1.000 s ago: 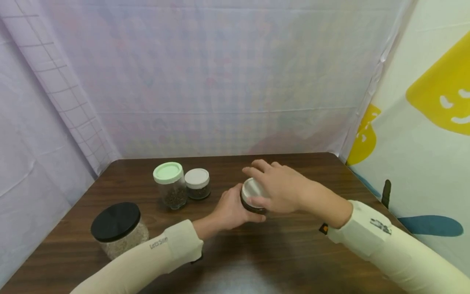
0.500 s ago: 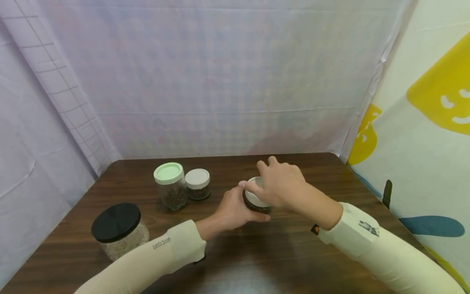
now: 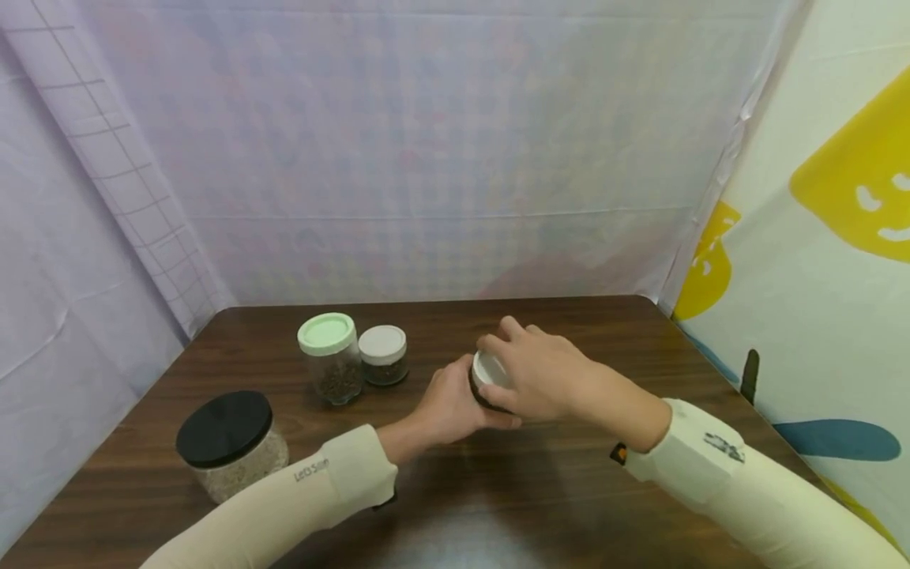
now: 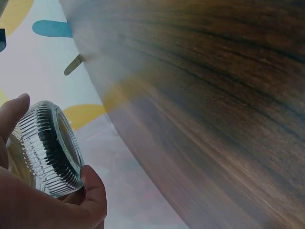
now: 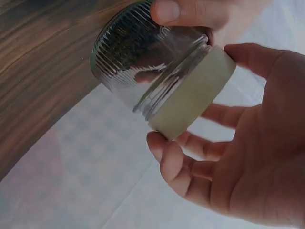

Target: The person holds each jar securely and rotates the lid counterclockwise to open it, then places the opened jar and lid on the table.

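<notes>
Above the table, my left hand grips a small ribbed glass jar by its body, thumb on one side and fingers on the other. Dark dried bits lie inside, near the base, as the left wrist view shows through the glass. My right hand pinches the jar's pale lid at its rim between thumb and fingertips. Glass threads show below the lid in the right wrist view. The jar is tilted, its lid towards my right palm.
On the wooden table stand a green-lidded jar, a short white-lidded jar touching or close beside it, and a wide black-lidded jar near my left sleeve. Patterned cloth hangs behind.
My right hand turned on the lid, its thumb swinging to the left side, then back to the near side with fingers at the far rim. My left hand and the jar shifted slightly right.
</notes>
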`<move>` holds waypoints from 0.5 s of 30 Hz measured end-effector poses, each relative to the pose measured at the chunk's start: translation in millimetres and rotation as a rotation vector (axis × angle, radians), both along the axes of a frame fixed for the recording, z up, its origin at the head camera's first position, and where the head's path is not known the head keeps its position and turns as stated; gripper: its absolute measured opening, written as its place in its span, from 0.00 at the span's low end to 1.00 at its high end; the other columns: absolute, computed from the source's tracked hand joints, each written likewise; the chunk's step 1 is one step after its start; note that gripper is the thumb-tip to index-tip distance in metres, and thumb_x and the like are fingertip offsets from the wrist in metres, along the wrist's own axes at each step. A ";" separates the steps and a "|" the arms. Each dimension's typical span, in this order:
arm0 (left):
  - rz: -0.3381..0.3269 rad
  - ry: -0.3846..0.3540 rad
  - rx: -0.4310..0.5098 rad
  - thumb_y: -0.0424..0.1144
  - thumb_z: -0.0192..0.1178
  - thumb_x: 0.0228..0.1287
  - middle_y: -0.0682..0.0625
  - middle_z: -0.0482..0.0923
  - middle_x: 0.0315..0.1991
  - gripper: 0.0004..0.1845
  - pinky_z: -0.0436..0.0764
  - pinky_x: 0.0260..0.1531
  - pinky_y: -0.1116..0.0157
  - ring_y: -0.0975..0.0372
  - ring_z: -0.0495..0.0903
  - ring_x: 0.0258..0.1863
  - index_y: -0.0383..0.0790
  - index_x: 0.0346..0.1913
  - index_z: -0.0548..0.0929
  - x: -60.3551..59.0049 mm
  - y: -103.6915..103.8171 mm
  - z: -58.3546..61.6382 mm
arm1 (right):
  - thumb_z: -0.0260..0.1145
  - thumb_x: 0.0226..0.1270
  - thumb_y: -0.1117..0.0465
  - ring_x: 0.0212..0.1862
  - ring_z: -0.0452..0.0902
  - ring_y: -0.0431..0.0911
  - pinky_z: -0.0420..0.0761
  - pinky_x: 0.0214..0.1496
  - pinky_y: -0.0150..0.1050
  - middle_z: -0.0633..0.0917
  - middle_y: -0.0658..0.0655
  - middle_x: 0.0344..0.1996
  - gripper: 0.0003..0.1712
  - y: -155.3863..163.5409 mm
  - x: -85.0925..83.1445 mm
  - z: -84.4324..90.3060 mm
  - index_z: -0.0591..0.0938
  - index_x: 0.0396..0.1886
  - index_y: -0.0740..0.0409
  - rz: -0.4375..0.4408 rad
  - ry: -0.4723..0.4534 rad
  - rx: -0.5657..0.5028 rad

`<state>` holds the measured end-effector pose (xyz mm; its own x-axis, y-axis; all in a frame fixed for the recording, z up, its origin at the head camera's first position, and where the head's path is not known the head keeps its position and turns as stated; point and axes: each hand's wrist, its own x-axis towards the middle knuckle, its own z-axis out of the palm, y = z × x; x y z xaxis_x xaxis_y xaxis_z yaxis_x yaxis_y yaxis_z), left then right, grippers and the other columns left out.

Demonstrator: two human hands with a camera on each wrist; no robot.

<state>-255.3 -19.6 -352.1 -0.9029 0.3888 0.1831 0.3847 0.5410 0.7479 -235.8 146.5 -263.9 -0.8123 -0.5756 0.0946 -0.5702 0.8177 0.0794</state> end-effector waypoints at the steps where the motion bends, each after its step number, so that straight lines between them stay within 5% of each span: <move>1: -0.005 -0.001 0.003 0.59 0.81 0.44 0.50 0.81 0.59 0.51 0.83 0.52 0.57 0.57 0.83 0.55 0.44 0.70 0.69 0.0 -0.3 0.1 | 0.62 0.70 0.41 0.45 0.77 0.51 0.82 0.34 0.44 0.74 0.57 0.58 0.33 0.9 0.0 1.1 0.72 0.71 0.46 0.021 -0.010 0.000; 8: -0.035 0.031 0.004 0.58 0.78 0.47 0.54 0.81 0.54 0.45 0.83 0.47 0.60 0.62 0.82 0.50 0.51 0.68 0.70 -0.4 0.5 0.8 | 0.67 0.64 0.53 0.53 0.73 0.53 0.77 0.50 0.51 0.70 0.54 0.67 0.32 8.2 0.4 14.5 0.73 0.69 0.44 0.172 -0.083 -0.020; 15: -0.010 0.083 0.037 0.48 0.82 0.43 0.54 0.79 0.53 0.39 0.77 0.55 0.54 0.60 0.74 0.53 0.48 0.61 0.77 -3.9 4.4 3.9 | 0.68 0.62 0.56 0.55 0.73 0.53 0.80 0.49 0.50 0.69 0.53 0.67 0.35 20.0 -2.4 34.7 0.72 0.70 0.41 0.134 -0.027 -0.142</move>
<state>-259.2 -15.2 -348.3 -0.8799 0.3897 0.2719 0.4519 0.5096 0.7322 -238.3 166.6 -229.2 -0.7325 -0.6612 0.1618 -0.6751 0.7361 -0.0484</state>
